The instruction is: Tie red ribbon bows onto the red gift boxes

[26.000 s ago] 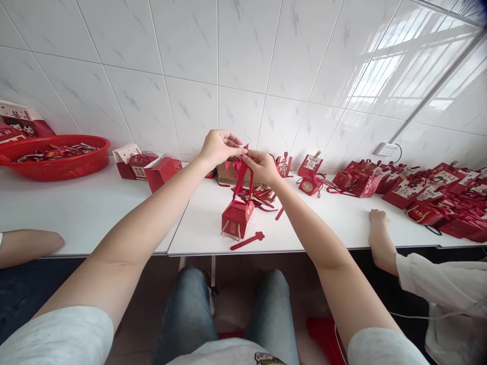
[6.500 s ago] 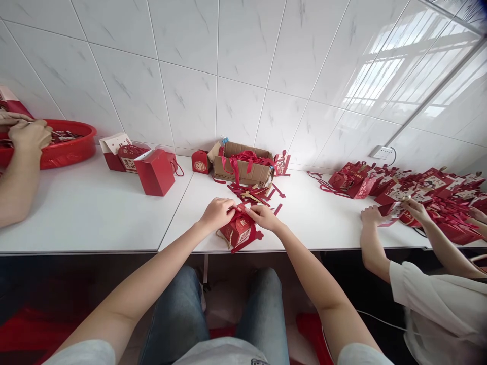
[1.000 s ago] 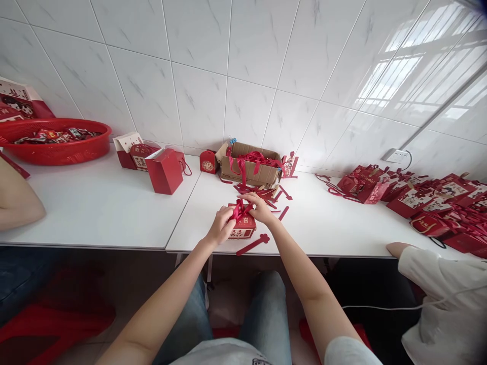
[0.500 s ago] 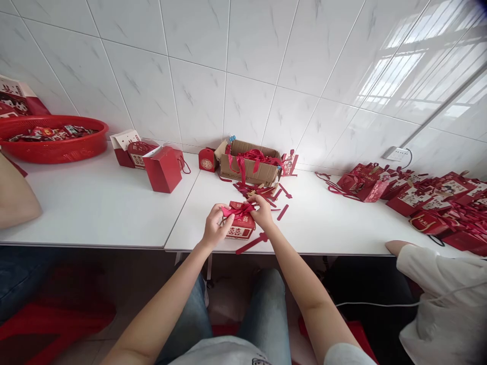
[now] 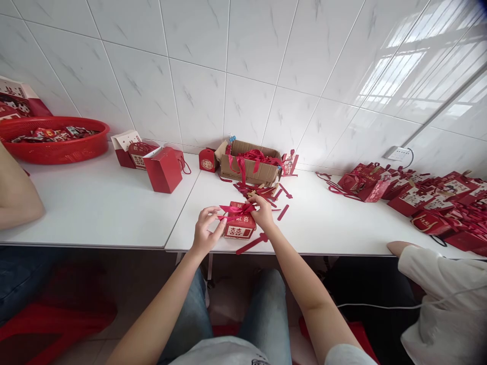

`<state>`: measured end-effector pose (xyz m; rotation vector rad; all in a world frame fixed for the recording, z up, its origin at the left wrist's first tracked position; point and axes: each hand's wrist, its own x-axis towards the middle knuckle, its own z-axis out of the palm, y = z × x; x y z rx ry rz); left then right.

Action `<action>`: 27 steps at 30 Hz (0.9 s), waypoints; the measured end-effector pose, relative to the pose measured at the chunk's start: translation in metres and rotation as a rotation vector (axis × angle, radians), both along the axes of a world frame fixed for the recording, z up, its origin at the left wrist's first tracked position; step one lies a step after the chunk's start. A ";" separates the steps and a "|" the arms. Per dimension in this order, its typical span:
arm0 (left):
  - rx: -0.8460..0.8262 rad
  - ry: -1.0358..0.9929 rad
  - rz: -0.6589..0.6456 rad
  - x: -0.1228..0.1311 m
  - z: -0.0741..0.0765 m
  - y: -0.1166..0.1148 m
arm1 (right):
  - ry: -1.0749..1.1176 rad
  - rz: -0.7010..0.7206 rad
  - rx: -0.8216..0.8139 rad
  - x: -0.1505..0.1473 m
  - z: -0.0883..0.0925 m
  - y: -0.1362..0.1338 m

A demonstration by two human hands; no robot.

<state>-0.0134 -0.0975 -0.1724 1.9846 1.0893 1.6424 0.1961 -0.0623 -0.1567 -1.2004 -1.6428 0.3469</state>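
A small red box (image 5: 240, 229) with gold and white lettering stands near the table's front edge, with a shiny red ribbon (image 5: 236, 209) gathered in a bow on its top. Left of the box, my left hand (image 5: 207, 228) pinches the ribbon's left ends between thumb and fingers. My right hand (image 5: 261, 211) is closed on the ribbon at the right side of the bow, over the box's right top edge. A flat red paper strip (image 5: 251, 244) lies just in front of the box and to its right.
Behind my hands, an open cardboard box (image 5: 249, 172) holds red ribbons, with loose strips before it. Red bags (image 5: 163, 170) and a red basin (image 5: 57, 152) are left; many red boxes (image 5: 418, 197) lie right. People's arms rest at both sides.
My left hand has moved left, away from the box, drawing the ribbon ends out with it. The front of the box shows more. My right hand has stayed nearly in place.
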 end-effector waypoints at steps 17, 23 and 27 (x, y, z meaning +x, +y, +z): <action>-0.457 -0.163 -0.189 0.009 0.025 0.010 | -0.037 -0.034 0.019 0.002 -0.003 0.002; -0.517 -0.306 -0.113 0.011 0.016 0.007 | -0.040 -0.036 0.018 0.002 -0.002 -0.001; -0.520 -0.370 -0.079 0.013 0.009 0.000 | -0.025 -0.046 0.018 0.002 -0.001 -0.002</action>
